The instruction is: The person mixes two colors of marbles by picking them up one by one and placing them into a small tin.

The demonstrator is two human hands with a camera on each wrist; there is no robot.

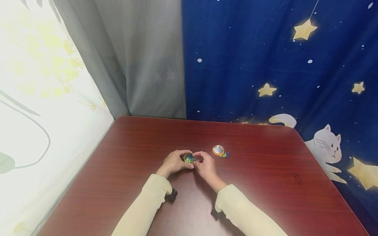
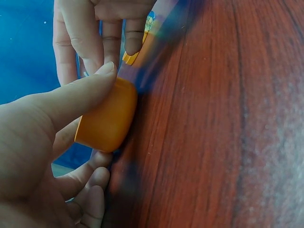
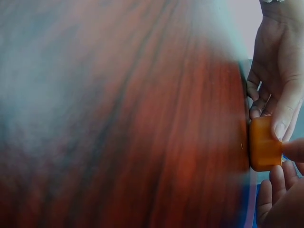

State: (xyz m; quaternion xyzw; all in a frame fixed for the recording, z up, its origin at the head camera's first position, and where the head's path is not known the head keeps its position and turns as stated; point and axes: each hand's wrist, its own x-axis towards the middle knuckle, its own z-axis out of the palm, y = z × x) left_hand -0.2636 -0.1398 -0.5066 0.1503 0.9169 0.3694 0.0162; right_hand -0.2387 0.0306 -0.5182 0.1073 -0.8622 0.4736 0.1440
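My left hand (image 1: 175, 162) grips a small round orange tub (image 2: 111, 114) from its left side, thumb along the near wall. Green and blue marbles (image 1: 189, 158) show inside its open top. The right hand (image 1: 206, 166) has its thumb and forefinger bent at the tub's right rim, over the marbles. Whether a marble is between those fingertips is hidden. Behind the right hand lies a round orange-rimmed lid (image 1: 218, 150) with a silvery face. Against its near right side sit several loose marbles (image 1: 224, 155), blue and yellow-green.
Both hands work above a reddish-brown wooden table (image 1: 141, 141). A grey curtain (image 1: 153, 65) and a blue curtain (image 1: 236, 65) with stars and a white cat hang past the far edge. Pale patterned cloth (image 1: 44, 114) covers the left side.
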